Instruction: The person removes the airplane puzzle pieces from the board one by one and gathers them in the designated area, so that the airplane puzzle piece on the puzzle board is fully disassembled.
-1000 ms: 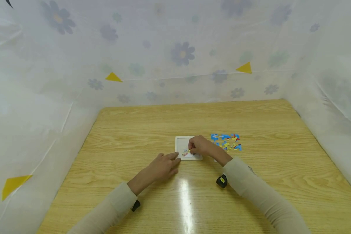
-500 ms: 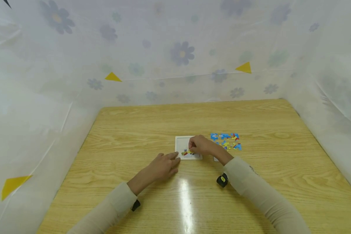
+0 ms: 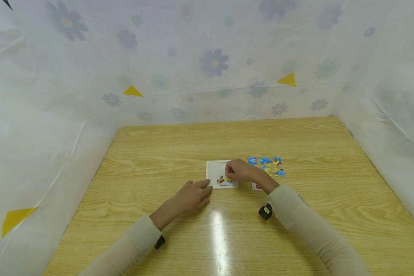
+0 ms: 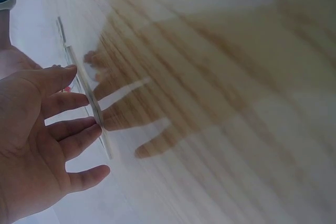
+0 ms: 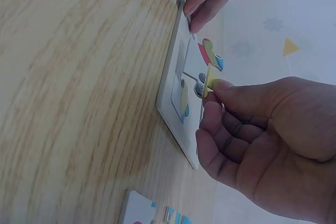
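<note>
A white puzzle tray (image 3: 210,166) lies flat on the table, with a few joined picture pieces (image 5: 185,98) along its near side. My left hand (image 3: 191,196) rests at the tray's left edge, fingers extended and fingertips on the rim; the left wrist view shows them spread against the tray's edge. Over the near part of the tray, my right hand (image 3: 240,170) pinches a small puzzle piece (image 5: 208,80) between thumb and index finger. Its yellow edge faces the right wrist camera, tilted just above the joined pieces. Those fingers partly hide the tray's right side in the head view.
Several loose blue, yellow and red puzzle pieces (image 3: 265,161) lie in rows right of the tray. Nearer, a white piece with a red mark (image 3: 257,186) shows partly under the right forearm. White flowered sheeting (image 3: 207,99) surrounds the wooden table (image 3: 158,153) at the back and sides.
My right hand has shifted slightly right over the tray, with the pinched piece turning and moving along. More of the red-marked white piece now shows. The left hand has stayed in place.
</note>
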Demonstrator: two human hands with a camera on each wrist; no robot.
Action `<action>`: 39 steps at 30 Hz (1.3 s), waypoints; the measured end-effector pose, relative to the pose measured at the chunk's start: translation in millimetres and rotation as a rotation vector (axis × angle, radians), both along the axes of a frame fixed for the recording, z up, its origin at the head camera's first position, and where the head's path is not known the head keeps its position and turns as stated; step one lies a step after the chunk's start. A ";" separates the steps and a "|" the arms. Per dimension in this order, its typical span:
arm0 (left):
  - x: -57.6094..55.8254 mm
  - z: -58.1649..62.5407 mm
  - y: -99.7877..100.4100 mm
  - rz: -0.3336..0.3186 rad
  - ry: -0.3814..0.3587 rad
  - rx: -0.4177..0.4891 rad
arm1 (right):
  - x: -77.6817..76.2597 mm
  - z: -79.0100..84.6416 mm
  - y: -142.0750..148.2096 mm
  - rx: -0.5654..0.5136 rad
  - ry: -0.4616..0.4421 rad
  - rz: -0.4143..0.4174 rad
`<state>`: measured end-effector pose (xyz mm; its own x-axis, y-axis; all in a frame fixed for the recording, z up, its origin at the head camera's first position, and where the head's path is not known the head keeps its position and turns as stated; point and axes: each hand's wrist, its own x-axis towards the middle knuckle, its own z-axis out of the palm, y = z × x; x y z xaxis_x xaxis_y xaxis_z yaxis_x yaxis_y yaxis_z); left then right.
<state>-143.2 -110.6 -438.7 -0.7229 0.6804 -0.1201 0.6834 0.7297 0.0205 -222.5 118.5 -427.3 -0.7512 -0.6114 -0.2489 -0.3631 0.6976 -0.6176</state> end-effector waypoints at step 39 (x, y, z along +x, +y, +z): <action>-0.6 -2.1 -0.3 -0.014 0.025 -0.002 | 0.8 12.6 47.7 0.011 -0.035 -0.009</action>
